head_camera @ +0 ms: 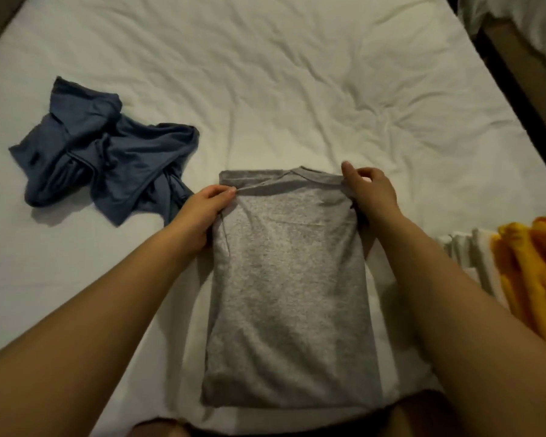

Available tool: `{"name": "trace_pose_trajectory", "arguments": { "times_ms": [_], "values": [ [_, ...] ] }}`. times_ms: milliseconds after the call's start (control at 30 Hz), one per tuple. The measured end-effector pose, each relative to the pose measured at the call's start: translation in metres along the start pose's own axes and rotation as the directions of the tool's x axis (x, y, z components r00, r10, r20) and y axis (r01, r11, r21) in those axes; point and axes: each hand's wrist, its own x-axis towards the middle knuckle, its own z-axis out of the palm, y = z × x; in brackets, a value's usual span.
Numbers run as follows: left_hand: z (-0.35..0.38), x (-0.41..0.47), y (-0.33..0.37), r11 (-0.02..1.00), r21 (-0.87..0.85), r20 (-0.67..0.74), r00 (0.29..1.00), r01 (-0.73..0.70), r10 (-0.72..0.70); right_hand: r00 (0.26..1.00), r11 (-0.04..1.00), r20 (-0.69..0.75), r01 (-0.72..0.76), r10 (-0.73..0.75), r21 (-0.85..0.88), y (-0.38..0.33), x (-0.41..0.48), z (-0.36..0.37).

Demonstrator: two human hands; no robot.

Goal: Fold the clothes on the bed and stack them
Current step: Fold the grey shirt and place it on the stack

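While left hand [202, 212] and right hand [371, 190] pinch the shirt [290, 279] by its corners, uneven pulling may skew the fold between them.

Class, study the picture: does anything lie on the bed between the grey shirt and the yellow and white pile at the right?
Nothing visible: only bare sheet lies between the grey shirt and the pile, though the right forearm crosses that gap.

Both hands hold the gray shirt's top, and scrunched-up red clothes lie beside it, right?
The head view shows the scrunched-up clothes are blue, not red. The left hand and right hand do hold the gray shirt at its top.
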Motion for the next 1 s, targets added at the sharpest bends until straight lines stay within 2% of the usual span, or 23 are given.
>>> {"name": "trace_pose_trajectory", "arguments": {
  "times_ms": [100, 167, 267, 367, 533, 667, 767, 833, 933, 1000],
  "values": [
    [0.004, -0.028, -0.017, 0.985, -0.167, -0.079, 0.996, -0.048, 0.035, 0.999, 0.999, 0.024, -0.028, 0.027, 0.041, 0.017, -0.032, -0.002],
    [0.006, -0.060, -0.034, 0.978, -0.194, -0.093, 0.994, -0.075, 0.058, 0.999, 0.998, 0.032, -0.013, 0.011, 0.069, 0.041, -0.063, -0.005],
    [0.009, -0.116, -0.063, 0.992, -0.103, -0.075, 0.995, -0.074, 0.067, 0.999, 1.000, 0.038, -0.015, 0.015, 0.006, 0.071, -0.111, -0.017],
    [0.004, -0.152, -0.092, 0.993, 0.094, -0.115, 0.990, -0.068, 0.078, 0.995, 1.000, 0.095, -0.029, 0.028, 0.011, 0.094, -0.160, -0.030],
    [-0.003, -0.201, -0.125, 0.924, 0.371, -0.046, 0.991, -0.097, 0.122, 0.976, 0.998, 0.215, -0.031, 0.043, -0.059, 0.127, -0.226, -0.044],
    [-0.009, -0.223, -0.144, 0.869, 0.467, -0.066, 0.973, -0.166, 0.221, 0.972, 0.998, 0.231, 0.044, -0.031, -0.050, 0.141, -0.246, -0.053],
    [-0.010, -0.233, -0.143, 0.897, 0.380, -0.045, 0.965, -0.224, 0.260, 0.960, 0.986, 0.234, 0.166, -0.155, -0.027, 0.142, -0.252, -0.056],
    [-0.008, -0.239, -0.145, 0.888, 0.394, -0.028, 0.962, -0.237, 0.270, 0.949, 0.968, 0.226, 0.241, -0.220, -0.072, 0.144, -0.257, -0.057],
    [-0.006, -0.252, -0.146, 0.837, 0.508, -0.028, 0.968, -0.202, 0.250, 0.944, 0.951, 0.240, 0.268, -0.227, -0.152, 0.148, -0.264, -0.058],
    [-0.008, -0.256, -0.148, 0.714, 0.663, 0.032, 0.961, -0.225, 0.274, 0.918, 0.906, 0.299, 0.339, -0.260, -0.253, 0.153, -0.266, -0.058]
  ]
}}
